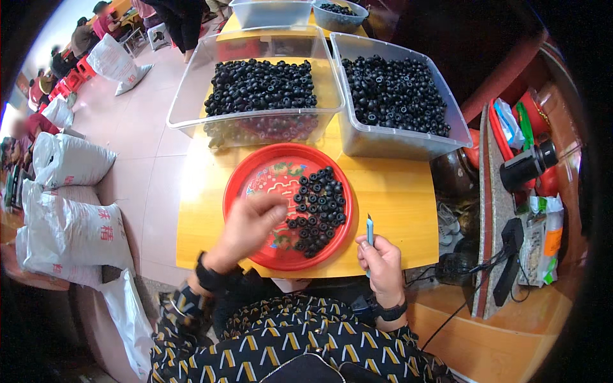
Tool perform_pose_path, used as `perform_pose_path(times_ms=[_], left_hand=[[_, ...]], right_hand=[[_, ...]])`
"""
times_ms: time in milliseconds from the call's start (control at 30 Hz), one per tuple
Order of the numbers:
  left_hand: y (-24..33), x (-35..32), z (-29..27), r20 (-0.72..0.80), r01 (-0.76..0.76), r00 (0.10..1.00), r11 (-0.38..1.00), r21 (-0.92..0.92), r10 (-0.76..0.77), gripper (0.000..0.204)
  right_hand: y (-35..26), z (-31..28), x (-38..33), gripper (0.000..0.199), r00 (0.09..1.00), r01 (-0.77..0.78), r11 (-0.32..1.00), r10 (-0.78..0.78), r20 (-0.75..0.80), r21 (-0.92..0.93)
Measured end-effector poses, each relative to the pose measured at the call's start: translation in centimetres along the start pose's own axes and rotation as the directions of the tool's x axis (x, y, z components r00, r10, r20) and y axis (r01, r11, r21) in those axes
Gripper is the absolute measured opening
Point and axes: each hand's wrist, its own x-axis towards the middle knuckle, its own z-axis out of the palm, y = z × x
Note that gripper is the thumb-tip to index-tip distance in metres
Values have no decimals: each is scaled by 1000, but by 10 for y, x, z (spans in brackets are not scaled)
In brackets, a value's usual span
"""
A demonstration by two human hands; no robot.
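A round red tray (237,185) with a printed pattern sits at the near edge of the yellow table. Small round black parts with central holes (319,210) lie piled over its right half. Above the tray's left half is my left hand (250,225), fingers curled together and slightly blurred; anything between them is hidden. My right hand (382,263), just right of the tray, grips a light blue craft knife (370,231) upright, its pointed blade upward.
Behind the tray stand two clear plastic bins, a left bin (185,105) and a right bin (389,145), both holding many black parts. White sacks (76,233) are stacked on the floor at left. A ledge at right carries a black cylinder (529,167) and cables. Several people sit far left.
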Motion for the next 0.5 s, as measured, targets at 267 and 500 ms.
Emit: perform_pose_path(times_ms=[267,500], left_hand=[[-32,-16,37,45,-266,942,659,703,333,28],[-30,-21,30,12,-314,922,732,604,386,24]], right_hand=[[2,8,-4,17,997,0,993,9,75,-114],[0,20,-9,22,985,70,977,-36,168,-204]])
